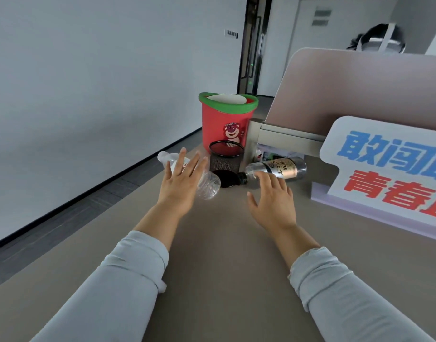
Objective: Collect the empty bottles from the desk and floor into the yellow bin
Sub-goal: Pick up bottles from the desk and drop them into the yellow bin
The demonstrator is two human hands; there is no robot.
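A clear plastic bottle (207,185) lies on its side on the brown desk (224,255), its cap end pointing far left. My left hand (181,182) hovers over its middle with fingers spread, holding nothing. A second clear bottle with a black and gold label (283,167) lies on its side to the right, black cap toward the middle. My right hand (273,201) is open just in front of its neck, fingertips at the bottle. No yellow bin is in view.
A black mesh pen cup (225,157) and a black round lid (225,177) sit between the bottles. A red bin with a green rim (227,119) stands behind them. A sign board (390,169) and a pink partition (360,90) close the right side; a person sits beyond.
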